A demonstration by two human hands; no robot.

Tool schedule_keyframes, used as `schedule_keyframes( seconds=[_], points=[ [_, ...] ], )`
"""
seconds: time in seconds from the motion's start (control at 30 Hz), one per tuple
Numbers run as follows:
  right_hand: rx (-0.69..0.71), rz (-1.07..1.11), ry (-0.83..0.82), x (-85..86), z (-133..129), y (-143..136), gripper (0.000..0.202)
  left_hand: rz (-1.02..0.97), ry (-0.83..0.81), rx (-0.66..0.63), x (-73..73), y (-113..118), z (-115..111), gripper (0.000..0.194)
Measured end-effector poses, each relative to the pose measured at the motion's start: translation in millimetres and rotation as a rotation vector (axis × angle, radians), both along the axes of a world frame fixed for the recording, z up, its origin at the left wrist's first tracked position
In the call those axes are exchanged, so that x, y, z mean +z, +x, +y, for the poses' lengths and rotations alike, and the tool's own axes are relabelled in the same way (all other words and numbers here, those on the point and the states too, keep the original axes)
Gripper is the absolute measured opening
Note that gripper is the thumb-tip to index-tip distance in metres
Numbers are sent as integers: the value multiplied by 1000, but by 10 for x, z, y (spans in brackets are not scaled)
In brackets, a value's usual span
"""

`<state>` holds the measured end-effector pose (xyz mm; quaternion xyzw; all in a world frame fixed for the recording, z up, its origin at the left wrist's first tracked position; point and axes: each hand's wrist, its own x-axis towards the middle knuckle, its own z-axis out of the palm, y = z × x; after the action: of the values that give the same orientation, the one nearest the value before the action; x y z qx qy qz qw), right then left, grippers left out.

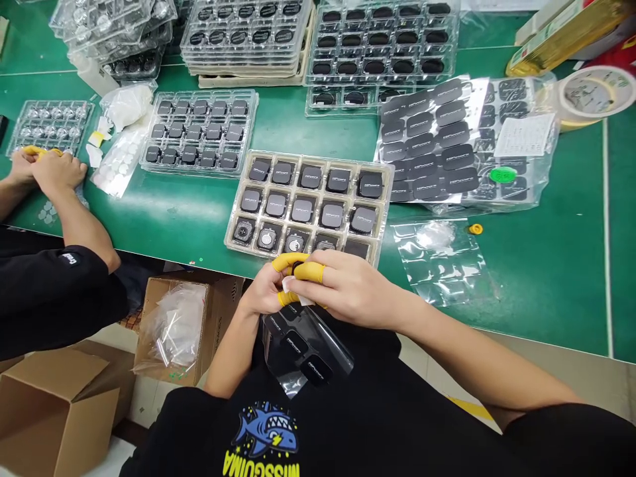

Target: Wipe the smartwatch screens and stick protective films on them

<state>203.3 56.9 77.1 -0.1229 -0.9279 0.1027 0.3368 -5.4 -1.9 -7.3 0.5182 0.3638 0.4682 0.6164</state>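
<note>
Both my hands meet over the near edge of the bench, with yellow finger cots on several fingertips. Fingers of my left hand [265, 289] curl around a small black part [297, 266], mostly hidden. My right hand [348, 288] closes on the same part from the other side, and a white scrap [293, 286] shows between the fingertips. Below them hangs a clear film sheet [298, 348] with black square stickers; which hand holds it I cannot tell. Just beyond is a tray of square black parts [233, 225], its front row partly covered by my hands.
Sticker sheets [427, 139], a tape roll [596, 96] and a clear bag [442, 262] lie to the right. Further trays [199, 132] and tray stacks [243, 40] stand behind. At left, a co-worker's hands [54, 169] are beside another tray. Cardboard boxes [59, 411] sit below.
</note>
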Motion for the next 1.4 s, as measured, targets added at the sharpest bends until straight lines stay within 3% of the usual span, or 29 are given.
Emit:
schedule_keyframes(
  seconds=[0.17,0.37,0.47,0.6,0.77,0.93,1.13,1.4],
  points=[
    [77,-46,-17,29,31,83,32,-46,-71,-26,-79,41,-45,73],
    [98,-102,4,37,85,245,28,-140,-136,5,70,-60,-10,76],
    [21,-148,7,-12,116,398,29,-204,-133,31,150,-130,-17,77],
    [-161,21,-115,-55,92,516,28,-225,-106,43,186,-142,-26,75],
    [-151,147,-196,-12,-39,327,21,-205,-116,20,178,-59,-10,76],
    [-132,116,-168,-2,-122,145,21,-165,-47,43,153,-49,-2,76],
    [-89,-39,-109,-34,-197,221,29,-92,-7,93,115,-71,-36,76],
    [-181,-24,-7,-146,-187,279,35,-81,-33,95,102,-38,-39,73]
  ],
)
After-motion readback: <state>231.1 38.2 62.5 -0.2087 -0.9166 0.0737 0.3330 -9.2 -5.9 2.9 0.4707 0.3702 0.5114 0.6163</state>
